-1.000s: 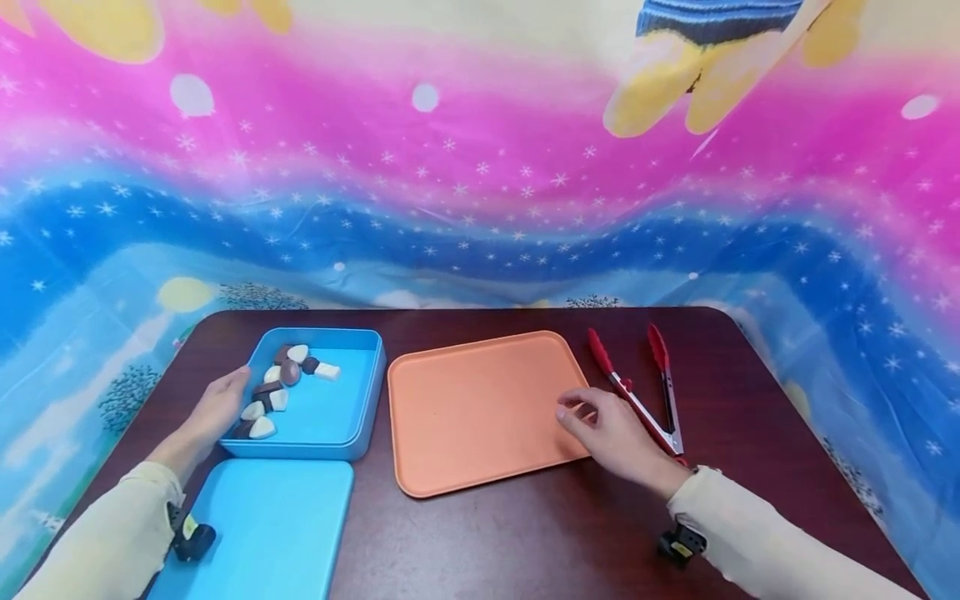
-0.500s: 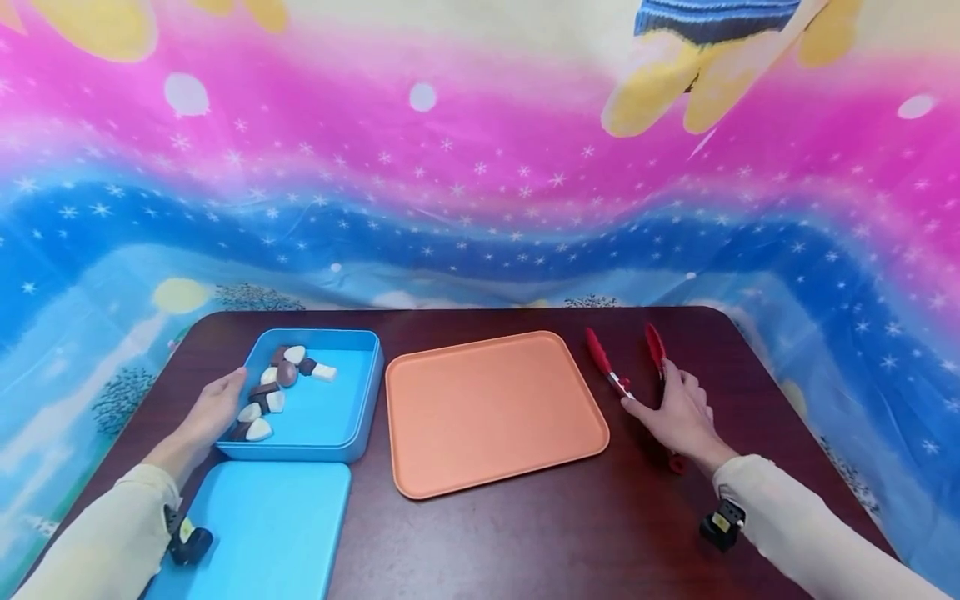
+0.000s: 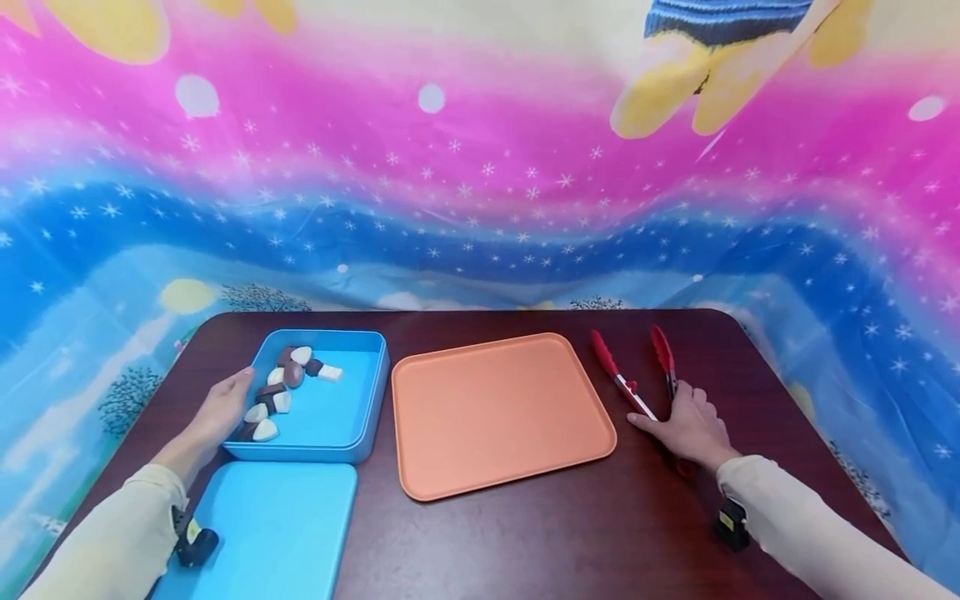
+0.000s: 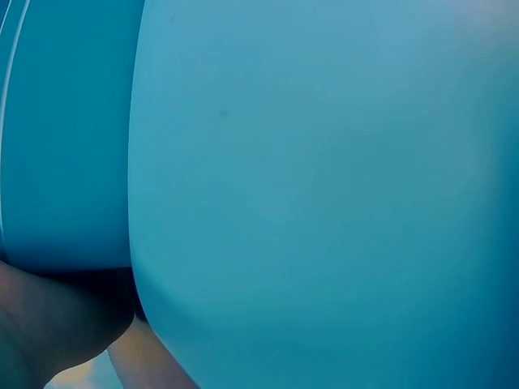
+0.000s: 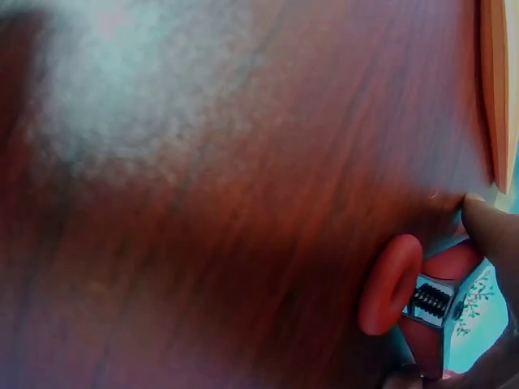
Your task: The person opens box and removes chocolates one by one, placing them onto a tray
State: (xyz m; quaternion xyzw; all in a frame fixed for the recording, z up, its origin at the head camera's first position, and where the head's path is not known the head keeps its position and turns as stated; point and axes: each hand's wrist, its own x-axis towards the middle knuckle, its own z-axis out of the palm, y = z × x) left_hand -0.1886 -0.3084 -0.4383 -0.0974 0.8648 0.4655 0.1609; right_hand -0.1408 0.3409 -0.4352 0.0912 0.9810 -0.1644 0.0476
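Tongs (image 3: 636,400) lie between the thumb and fingers of the right hand (image 3: 693,429), gripped by their splayed arms. That hand has come from above the orange tray (image 3: 502,417), left of its thumb, so the tongs are in hold. The left hand (image 3: 216,410) touches the blue box (image 3: 315,452); whether its fingers pinch, I cannot tell.

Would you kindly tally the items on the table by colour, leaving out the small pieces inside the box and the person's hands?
Blue: 2 (the open box and the flat lid)
Orange: 1 (the tray)
Red and silver: 1 (the tongs)
Total: 4
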